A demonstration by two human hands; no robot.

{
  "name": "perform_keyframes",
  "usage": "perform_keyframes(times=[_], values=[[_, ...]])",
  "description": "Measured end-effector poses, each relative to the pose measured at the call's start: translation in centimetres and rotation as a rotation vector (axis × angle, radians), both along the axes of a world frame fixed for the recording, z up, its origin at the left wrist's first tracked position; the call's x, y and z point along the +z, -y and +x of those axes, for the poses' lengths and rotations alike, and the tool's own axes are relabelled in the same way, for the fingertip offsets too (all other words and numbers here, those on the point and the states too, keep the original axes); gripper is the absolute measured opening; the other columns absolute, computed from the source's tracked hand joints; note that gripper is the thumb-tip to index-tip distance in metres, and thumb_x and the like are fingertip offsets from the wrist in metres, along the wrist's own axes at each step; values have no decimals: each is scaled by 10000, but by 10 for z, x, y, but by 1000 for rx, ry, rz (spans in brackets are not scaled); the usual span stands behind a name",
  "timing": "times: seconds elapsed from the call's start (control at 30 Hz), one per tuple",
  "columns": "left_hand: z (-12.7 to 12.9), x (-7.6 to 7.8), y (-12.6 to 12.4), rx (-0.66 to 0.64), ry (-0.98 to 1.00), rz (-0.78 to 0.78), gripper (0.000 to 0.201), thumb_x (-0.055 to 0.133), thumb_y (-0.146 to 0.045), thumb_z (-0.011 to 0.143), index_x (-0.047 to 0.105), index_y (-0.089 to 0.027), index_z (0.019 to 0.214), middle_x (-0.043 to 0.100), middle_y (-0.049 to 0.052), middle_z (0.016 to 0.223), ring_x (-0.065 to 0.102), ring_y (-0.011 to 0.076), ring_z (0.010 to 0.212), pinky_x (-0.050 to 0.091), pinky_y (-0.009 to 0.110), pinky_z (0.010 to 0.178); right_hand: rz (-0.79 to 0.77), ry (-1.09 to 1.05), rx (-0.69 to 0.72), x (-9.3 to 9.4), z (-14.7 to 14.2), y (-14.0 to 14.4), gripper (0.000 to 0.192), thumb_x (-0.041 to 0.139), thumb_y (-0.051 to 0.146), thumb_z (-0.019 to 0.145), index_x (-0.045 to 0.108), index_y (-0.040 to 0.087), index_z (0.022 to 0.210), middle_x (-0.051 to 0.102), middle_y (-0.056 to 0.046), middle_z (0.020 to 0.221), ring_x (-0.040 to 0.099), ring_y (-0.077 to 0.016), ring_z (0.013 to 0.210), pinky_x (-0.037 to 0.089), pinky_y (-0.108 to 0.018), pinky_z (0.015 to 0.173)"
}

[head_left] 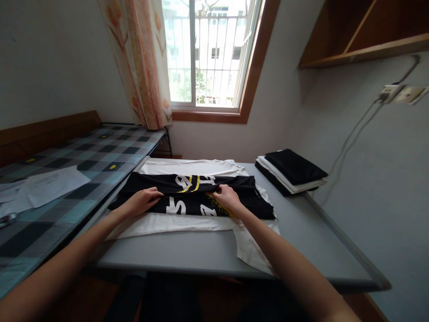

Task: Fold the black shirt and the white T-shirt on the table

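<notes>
A black T-shirt (134, 185) with white and yellow print lies lengthwise across the table, its long sides folded inward so that a seam runs along its middle. Beneath it a white T-shirt (187, 225) is spread out, showing along the far and near sides, with one sleeve toward me at the right. At the left part of the seam, my left hand (145, 200) pinches the black cloth. My right hand (228, 199) grips the same fold farther right, thumb and fingers closed on the fabric.
A stack of folded black and white clothes (295, 167) sits at the table's (187, 250) right rear. On the left is a bed with a checked mattress (67, 154) and papers (55, 183). A cable (348, 138) hangs from a wall socket; a wooden shelf (365, 53) is overhead.
</notes>
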State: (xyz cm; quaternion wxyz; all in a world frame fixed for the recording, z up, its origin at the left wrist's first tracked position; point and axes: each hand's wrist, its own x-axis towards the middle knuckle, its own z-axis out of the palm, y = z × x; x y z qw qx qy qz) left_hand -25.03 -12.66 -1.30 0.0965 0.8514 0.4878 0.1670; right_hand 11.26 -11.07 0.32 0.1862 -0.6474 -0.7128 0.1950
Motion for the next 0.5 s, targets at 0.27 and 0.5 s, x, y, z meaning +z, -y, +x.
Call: perform_keyframes(times=[0.27, 0.5], values=[[-3, 0, 0, 17, 15, 6, 320, 487, -353, 904, 720, -201, 1060, 630, 34, 900, 582, 124, 655, 450, 236, 640, 70, -109, 25, -3, -4, 3, 142, 633, 331, 845, 646, 196, 804, 707, -37, 825, 640, -181, 756, 401, -253, 631], [-2, 0, -2, -8, 66, 63, 326, 512, -363, 892, 692, -215, 1118, 634, 72, 1062, 630, 201, 945, 500, 316, 874, 400, -149, 409, 0, 6, 37, 66, 553, 253, 938, 590, 199, 949, 678, -55, 963, 623, -180, 857, 459, -294, 785]])
